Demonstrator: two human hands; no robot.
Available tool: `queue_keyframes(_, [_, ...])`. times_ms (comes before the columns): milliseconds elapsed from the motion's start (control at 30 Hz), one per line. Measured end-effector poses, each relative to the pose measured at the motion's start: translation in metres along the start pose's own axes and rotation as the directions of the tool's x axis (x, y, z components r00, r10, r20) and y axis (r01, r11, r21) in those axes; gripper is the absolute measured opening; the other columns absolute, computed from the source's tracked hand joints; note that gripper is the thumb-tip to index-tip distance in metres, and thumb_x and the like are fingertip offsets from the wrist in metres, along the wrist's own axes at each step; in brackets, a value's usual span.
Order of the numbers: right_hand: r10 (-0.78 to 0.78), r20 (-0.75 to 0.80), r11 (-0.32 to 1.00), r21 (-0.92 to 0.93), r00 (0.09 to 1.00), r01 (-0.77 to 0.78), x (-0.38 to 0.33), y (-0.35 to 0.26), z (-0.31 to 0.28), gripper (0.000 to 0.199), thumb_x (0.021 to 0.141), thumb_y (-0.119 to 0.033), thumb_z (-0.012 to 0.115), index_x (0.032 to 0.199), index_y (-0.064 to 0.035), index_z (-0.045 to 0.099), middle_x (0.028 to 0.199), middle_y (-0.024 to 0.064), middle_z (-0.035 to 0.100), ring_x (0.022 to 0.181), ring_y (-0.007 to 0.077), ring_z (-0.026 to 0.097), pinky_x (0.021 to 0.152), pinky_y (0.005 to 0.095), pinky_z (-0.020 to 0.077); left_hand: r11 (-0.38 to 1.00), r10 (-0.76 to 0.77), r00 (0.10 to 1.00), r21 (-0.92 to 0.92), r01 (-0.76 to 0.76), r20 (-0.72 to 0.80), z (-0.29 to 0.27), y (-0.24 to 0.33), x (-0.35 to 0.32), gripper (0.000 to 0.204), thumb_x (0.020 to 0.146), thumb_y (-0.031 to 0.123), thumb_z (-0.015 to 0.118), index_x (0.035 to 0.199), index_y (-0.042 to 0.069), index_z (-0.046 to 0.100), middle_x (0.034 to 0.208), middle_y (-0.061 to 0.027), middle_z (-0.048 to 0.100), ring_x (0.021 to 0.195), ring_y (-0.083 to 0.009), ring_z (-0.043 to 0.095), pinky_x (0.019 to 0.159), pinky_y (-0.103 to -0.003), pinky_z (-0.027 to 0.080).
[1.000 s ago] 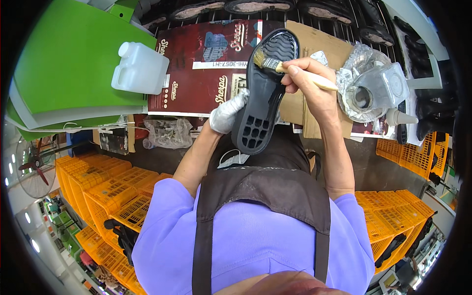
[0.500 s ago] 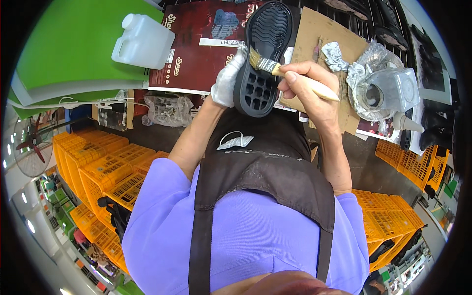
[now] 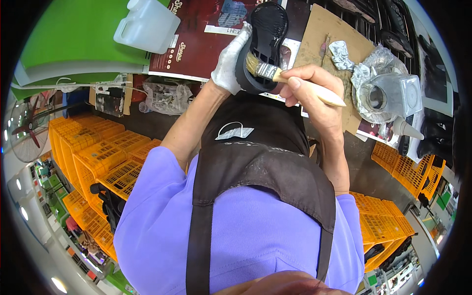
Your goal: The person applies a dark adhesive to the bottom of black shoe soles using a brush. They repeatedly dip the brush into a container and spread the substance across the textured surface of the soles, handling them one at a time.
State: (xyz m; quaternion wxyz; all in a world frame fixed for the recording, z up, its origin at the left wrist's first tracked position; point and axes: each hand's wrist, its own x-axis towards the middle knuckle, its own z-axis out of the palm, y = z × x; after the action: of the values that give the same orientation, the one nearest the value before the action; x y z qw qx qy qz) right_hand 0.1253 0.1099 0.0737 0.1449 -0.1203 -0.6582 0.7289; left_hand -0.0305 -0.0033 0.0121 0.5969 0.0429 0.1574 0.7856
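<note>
Your gloved left hand grips the black sole at 12 o'clock; your right hand pinches the brush against it. Beyond, cardboard and a jar at 2, a jug at 11. Orange crates crowd 9.

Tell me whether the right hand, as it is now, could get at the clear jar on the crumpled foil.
Probably yes, but not freely. The clear jar stands just right of the right hand with nothing between them on the cardboard sheet. But that hand is closed around the paintbrush, so it would need to set it down first.
</note>
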Motion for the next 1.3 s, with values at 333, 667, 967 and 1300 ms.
queue_keyframes(333, [0.055,0.114,0.997,0.043,0.992,-0.061,-0.002,-0.011,0.002,0.018,0.084,-0.013,0.060,0.090,0.0033,0.064,0.070,0.0076,0.064,0.059,0.0088,0.060,0.054,0.0192,0.0485,0.881,0.022,0.994,0.472,0.033,-0.110,0.015,0.003,-0.017,0.039,0.091,0.026,0.041,0.120,0.001,0.047,0.107,-0.0112,0.059,0.092,-0.0188,0.061,0.081,-0.034,0.052])
queue_keyframes(667, [0.044,0.290,0.996,0.055,0.956,-0.063,0.005,-0.006,-0.006,0.016,0.080,-0.010,0.063,0.090,0.0031,0.065,0.072,0.0083,0.065,0.060,0.0100,0.059,0.055,0.0203,0.0486,0.825,-0.290,0.954,0.486,0.287,-0.072,0.006,0.009,-0.026,0.043,0.074,0.000,0.065,0.114,0.000,0.051,0.101,-0.0078,0.063,0.087,-0.0146,0.062,0.072,-0.030,0.055])
queue_keyframes(967, [0.147,0.497,0.989,-0.047,0.855,-0.142,0.018,-0.015,-0.010,0.017,0.077,-0.008,0.067,0.091,0.0016,0.066,0.081,0.0081,0.065,0.069,0.0110,0.059,0.062,0.0223,0.0477,0.675,-0.504,0.861,0.587,0.447,-0.076,-0.022,0.006,-0.029,0.029,0.091,0.009,0.046,0.116,-0.004,0.051,0.104,-0.0156,0.061,0.088,-0.0205,0.064,0.074,-0.030,0.056])
queue_keyframes(1300, [0.006,0.723,0.991,-0.097,0.691,0.093,0.043,0.003,-0.014,0.016,0.072,-0.006,0.068,0.085,0.0023,0.067,0.074,0.0113,0.061,0.068,0.0182,0.057,0.061,0.0282,0.0422,0.356,-0.528,0.846,0.924,0.137,0.078,-0.039,0.017,-0.025,0.029,0.084,0.005,0.055,0.113,0.001,0.056,0.103,-0.0089,0.063,0.088,-0.0129,0.062,0.075,-0.024,0.052])
